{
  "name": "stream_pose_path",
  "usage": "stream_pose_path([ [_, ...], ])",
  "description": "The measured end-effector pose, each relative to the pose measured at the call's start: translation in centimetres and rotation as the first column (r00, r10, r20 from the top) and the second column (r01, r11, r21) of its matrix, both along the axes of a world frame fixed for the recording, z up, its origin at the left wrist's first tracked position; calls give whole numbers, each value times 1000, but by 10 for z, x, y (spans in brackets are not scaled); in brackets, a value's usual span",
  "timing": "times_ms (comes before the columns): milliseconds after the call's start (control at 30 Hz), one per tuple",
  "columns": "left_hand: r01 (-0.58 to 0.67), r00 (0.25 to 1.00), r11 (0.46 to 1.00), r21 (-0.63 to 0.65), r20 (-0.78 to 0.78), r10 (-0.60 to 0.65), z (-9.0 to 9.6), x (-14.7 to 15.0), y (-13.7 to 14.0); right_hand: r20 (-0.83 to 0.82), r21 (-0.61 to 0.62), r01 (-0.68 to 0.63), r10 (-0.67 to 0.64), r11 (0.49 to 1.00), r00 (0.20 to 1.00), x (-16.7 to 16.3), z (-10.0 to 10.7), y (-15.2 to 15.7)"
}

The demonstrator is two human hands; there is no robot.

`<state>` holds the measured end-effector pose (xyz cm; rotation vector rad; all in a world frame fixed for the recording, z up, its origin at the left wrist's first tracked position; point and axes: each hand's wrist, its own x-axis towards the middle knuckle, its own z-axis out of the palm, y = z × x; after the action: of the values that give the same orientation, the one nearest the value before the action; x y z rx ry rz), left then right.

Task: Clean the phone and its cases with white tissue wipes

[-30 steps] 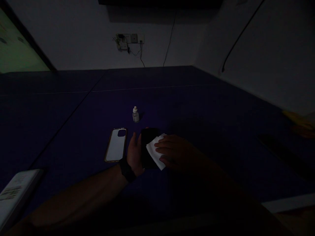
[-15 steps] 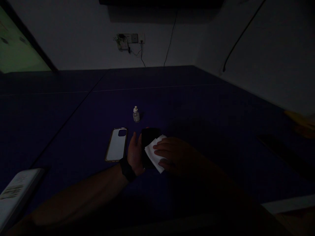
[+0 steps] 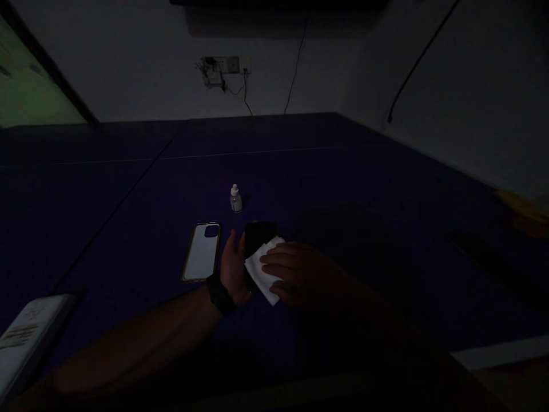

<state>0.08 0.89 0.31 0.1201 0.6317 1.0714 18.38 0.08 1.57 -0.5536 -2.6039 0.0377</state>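
Note:
In the dim head view, my left hand is closed around a dark smartphone, supporting it from the left and beneath. My right hand presses a folded white cloth onto the phone's face, covering its lower part. Left of my left hand lies a phone case with a gold-coloured rim and a camera cutout. Beyond the phone stands a small bottle with a white cap. The fingers under the phone are mostly hidden.
The things rest on a dark blue table. A white box lies at the lower left. On the far right are a dark flat object and something yellow. Sockets with cables sit on the wall behind.
My right hand has slid the cloth slightly left and down across the phone. The left hand still holds the phone, and the view has shifted a little.

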Motion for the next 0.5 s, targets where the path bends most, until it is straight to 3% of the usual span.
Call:
stream_pose_path([
  [167,13,1000,999,37,-21,-12,0,-1,-1,-15,19,86,-85,996,996,9,3,4],
  [367,24,1000,999,24,13,-24,-2,-2,-1,-21,-47,3,-4,999,1000,6,5,-4],
  [500,21,999,1000,13,25,-21,1,-1,-1,26,-41,24,-23,999,999,0,-1,-3],
])
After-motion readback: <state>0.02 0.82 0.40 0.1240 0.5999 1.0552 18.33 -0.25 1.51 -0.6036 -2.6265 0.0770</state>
